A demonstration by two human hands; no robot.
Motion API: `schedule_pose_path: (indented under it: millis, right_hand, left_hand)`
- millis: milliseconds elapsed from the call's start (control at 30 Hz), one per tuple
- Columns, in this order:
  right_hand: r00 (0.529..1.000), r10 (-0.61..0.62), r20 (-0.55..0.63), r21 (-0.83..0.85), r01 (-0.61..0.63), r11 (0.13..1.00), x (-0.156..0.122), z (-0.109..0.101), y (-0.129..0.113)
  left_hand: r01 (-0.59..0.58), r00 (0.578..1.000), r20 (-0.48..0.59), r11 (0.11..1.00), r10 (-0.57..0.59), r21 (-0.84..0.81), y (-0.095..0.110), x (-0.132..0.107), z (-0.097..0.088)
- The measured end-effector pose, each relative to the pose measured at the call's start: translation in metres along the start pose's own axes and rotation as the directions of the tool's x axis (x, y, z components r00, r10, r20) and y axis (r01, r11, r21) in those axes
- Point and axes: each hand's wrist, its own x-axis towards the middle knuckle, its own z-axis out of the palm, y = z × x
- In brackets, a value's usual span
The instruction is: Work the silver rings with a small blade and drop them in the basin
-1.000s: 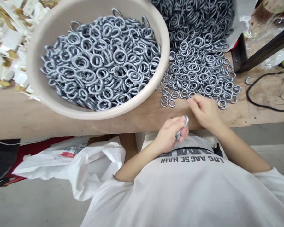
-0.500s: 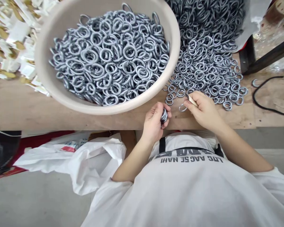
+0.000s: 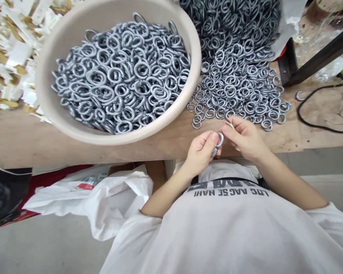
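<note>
Head view: the left hand (image 3: pixel 203 153) is closed around several grey rings (image 3: pixel 222 140), one protruding at its fingertips. Just beside it, the right hand (image 3: pixel 245 137) pinches a slim pale tool (image 3: pixel 231 125); its contact with the protruding ring cannot be told. Loose rings (image 3: pixel 240 89) lie beyond the right hand; a ring-filled basin (image 3: pixel 117 139) stands beyond and left of the left hand.

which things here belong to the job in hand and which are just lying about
Likely the job's:
silver-grey rings in the left grip
slim pale-handled tool in the right grip
loose ring pile
ring-filled tub

Apparently just lying about:
black cable
white-and-gold pieces
white plastic bag
</note>
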Motion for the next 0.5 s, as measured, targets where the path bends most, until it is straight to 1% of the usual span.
schedule_pose_path:
  millis: [33,67,100,167,233,267,333,500]
  right_hand:
    - [0.999,-0.042,-0.024,-0.064,0.04,0.997,-0.001,-0.002,0.001]
    - [0.996,-0.091,-0.023,-0.146,0.087,0.986,-0.003,-0.003,0.001]
    - [0.99,-0.14,0.003,-0.237,0.137,0.962,-0.006,-0.004,0.0]
    - [0.973,-0.208,0.1,-0.396,0.23,0.889,-0.013,-0.005,-0.002]
    - [0.957,-0.237,0.165,-0.491,0.289,0.822,-0.019,-0.005,-0.004]
    - [0.954,-0.241,0.177,-0.518,0.299,0.802,-0.021,-0.004,-0.004]
    - [0.952,-0.238,0.192,-0.534,0.304,0.789,-0.023,-0.003,-0.006]
    - [0.944,-0.224,0.241,-0.427,0.31,0.849,-0.017,0.003,-0.003]
  left_hand:
    - [0.013,1.0,0.003,1.0,-0.013,-0.024,0.0,0.0,0.0]
    - [0.027,1.0,-0.001,0.999,-0.027,-0.046,0.0,0.0,-0.001]
    - [0.04,0.999,-0.007,0.997,-0.04,-0.065,0.0,0.001,-0.001]
    - [0.06,0.998,-0.019,0.994,-0.062,-0.091,0.001,0.001,-0.001]
    - [0.082,0.996,-0.025,0.991,-0.085,-0.105,0.001,0.001,-0.001]
    - [0.093,0.995,-0.025,0.99,-0.096,-0.109,0.001,0.001,-0.002]
    - [0.106,0.994,-0.017,0.988,-0.108,-0.113,0.0,0.002,-0.003]
    - [0.119,0.992,0.041,0.986,-0.115,-0.116,0.0,0.0,-0.01]
